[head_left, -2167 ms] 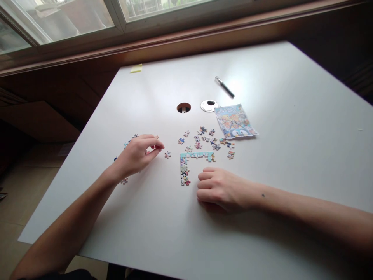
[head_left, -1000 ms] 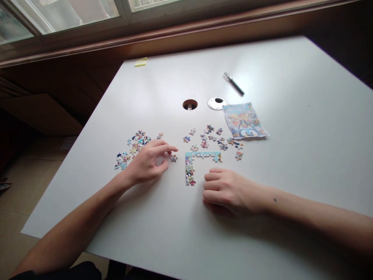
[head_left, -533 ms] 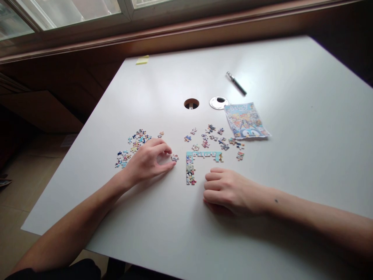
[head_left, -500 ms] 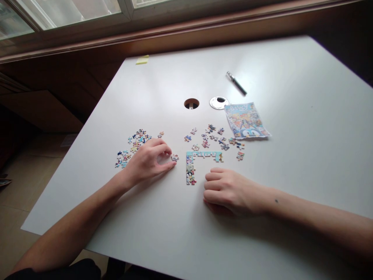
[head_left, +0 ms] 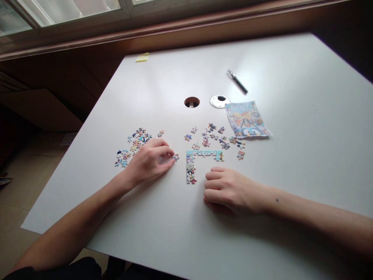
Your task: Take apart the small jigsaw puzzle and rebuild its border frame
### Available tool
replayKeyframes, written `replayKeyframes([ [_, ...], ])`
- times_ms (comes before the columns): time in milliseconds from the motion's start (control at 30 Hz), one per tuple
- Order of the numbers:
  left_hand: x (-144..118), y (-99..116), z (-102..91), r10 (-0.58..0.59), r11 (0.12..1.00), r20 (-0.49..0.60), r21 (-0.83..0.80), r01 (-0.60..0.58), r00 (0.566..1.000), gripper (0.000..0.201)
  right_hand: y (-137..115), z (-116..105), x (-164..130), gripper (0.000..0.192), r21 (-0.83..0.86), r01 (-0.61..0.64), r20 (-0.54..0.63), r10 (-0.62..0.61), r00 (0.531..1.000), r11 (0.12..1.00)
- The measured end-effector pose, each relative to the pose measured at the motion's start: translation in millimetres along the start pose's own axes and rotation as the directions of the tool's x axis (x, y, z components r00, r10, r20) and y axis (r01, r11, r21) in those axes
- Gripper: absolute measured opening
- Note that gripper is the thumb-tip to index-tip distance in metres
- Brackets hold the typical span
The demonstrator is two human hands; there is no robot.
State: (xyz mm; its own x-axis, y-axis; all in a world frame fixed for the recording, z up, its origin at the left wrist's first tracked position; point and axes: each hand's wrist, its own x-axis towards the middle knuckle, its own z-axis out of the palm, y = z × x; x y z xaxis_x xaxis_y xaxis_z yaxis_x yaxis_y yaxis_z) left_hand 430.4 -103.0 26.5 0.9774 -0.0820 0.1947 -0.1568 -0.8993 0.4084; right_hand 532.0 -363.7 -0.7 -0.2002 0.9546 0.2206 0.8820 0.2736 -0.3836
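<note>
My left hand (head_left: 152, 160) pinches a small puzzle piece (head_left: 175, 157) between thumb and forefinger, just left of the joined puzzle corner. That joined section (head_left: 190, 168) forms an upside-down L, with a light blue strip along the top and a colourful column down the left. My right hand (head_left: 225, 189) rests on the table with its fingers curled in, right of the column; whether anything is under the fingers is hidden. A pile of loose puzzle pieces (head_left: 140, 136) lies behind my left hand, which partly covers it. More loose pieces (head_left: 206, 142) are scattered beyond the joined strip.
A creased picture sheet (head_left: 247, 119) lies at the right, touching a round metal cover (head_left: 219, 101). Beside the cover is a round hole (head_left: 191, 102) in the white table (head_left: 163, 229). Farther back are a black marker (head_left: 237, 81) and a yellow sticky note (head_left: 142, 57).
My left thumb and forefinger have closed together on the puzzle piece that lay between their tips. My right hand has stayed in place.
</note>
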Motion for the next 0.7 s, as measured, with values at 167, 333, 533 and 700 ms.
replayKeyframes([
  [167, 0.4, 0.3, 1.2, 0.007, 0.999, 0.003, -0.038, -0.007, 1.0, 0.01, -0.8, -2.0, 1.4, 0.022, -0.007, 0.007, -0.008, -0.007, 1.0, 1.0],
  [333, 1.6, -1.7, 3.1, 0.005, 0.996, 0.029, -0.085, -0.002, 1.0, 0.009, -0.2, -1.3, 0.6, 0.023, -0.014, 0.015, -0.012, -0.015, 1.0, 1.0],
  [533, 2.2, -1.6, 5.7, 0.036, 0.995, 0.014, -0.088, -0.035, 0.999, 0.009, 0.4, -0.2, 0.0, 0.023, -0.022, 0.016, -0.006, -0.017, 1.0, 1.0],
  [700, 2.0, 0.0, 6.1, 0.051, 0.992, -0.011, -0.113, -0.052, 0.999, 0.011, 0.1, -0.4, -0.1, 0.023, -0.025, 0.015, 0.0, -0.015, 1.0, 1.0],
])
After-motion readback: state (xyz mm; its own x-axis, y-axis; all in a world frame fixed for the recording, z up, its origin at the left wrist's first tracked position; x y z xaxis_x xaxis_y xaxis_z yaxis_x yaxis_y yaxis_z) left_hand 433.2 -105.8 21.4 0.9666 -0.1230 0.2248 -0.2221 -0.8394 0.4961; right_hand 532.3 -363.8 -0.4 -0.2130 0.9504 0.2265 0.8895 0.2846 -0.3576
